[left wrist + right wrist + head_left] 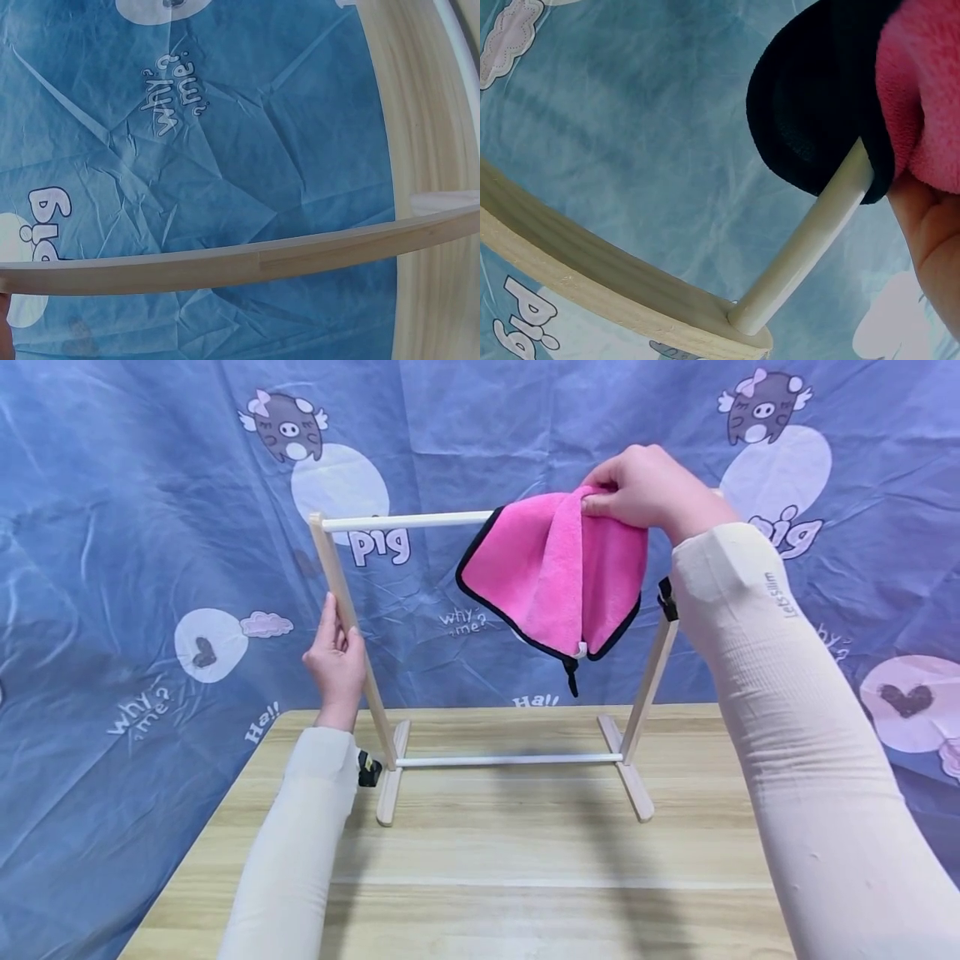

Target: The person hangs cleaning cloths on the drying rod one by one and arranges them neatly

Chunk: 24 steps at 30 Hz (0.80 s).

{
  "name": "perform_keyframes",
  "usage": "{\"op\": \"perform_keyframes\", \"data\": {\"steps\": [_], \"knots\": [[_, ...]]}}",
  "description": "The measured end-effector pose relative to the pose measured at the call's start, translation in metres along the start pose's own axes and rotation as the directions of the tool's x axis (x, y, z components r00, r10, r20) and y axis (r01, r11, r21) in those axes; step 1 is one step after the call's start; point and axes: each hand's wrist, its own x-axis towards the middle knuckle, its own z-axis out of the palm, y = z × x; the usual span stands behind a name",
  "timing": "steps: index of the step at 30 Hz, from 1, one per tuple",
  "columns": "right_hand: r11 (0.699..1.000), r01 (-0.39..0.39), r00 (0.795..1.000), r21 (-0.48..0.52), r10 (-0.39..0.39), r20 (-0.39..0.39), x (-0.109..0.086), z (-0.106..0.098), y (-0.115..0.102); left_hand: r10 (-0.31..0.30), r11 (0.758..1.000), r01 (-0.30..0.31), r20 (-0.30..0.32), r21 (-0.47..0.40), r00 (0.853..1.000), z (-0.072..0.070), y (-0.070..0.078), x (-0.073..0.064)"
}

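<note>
A pink plush cloth (pixel 551 572) with black edging hangs over the white top rail (pixel 412 521) of a small wooden rack. A white tag and a dark loop show at its lower edge. My right hand (pixel 645 489) pinches the cloth's top fold above the rail's right part. In the right wrist view the cloth (pixel 930 82) shows its dark side, with the rail (pixel 802 240) running under it. My left hand (pixel 337 664) holds the rack's left post (pixel 341 581) at mid height, thumb at the front. Only a bit of a finger (pixel 6 330) shows in the left wrist view.
The rack stands on a light wood table (pixel 487 860), on two flat feet (pixel 390 793) joined by a white lower bar (pixel 510 761). Behind it hangs a blue printed curtain (pixel 480 427). The rack's right post (pixel 648 693) is partly hidden by my right sleeve.
</note>
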Motion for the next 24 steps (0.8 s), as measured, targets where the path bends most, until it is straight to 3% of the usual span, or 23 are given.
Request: {"op": "perform_keyframes", "data": {"steps": [18, 24], "knots": [[0.999, 0.018, 0.997, -0.045, -0.014, 0.080, 0.002, 0.003, -0.007, -0.046, 0.998, 0.045, -0.021, -0.040, 0.999, 0.000, 0.001, -0.002], [0.998, -0.011, 0.993, -0.066, 0.018, 0.116, 0.002, 0.001, -0.008, -0.073, 0.997, 0.073, -0.021, -0.032, 0.997, 0.000, 0.018, -0.005]]}}
